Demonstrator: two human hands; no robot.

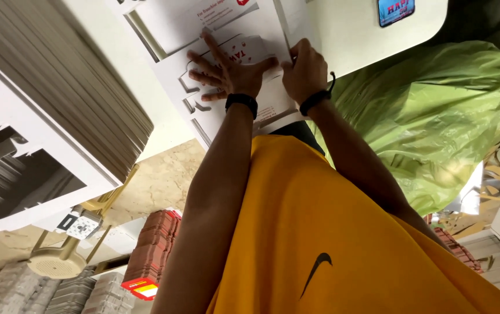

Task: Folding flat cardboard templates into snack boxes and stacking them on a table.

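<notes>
A white die-cut cardboard sheet (226, 125) with red print lies on a pale table (354, 35). My left hand (226, 70) rests flat on it with fingers spread, and a black band circles the wrist. My right hand (305, 70) is curled beside it, knuckles up. Its fingers are closed on a fold of the same sheet, and a black cord is on that wrist. The two hands nearly touch at the thumbs. My yellow shirt (319, 232) fills the lower part of the view.
A tall stack of flat white cardboard sheets (58, 87) stands at the left. A big green plastic bag (436, 116) bulges at the right. A blue card (395, 10) lies on the table's far part. A beige stool (58, 256) and red-brown stacks (151, 244) sit below.
</notes>
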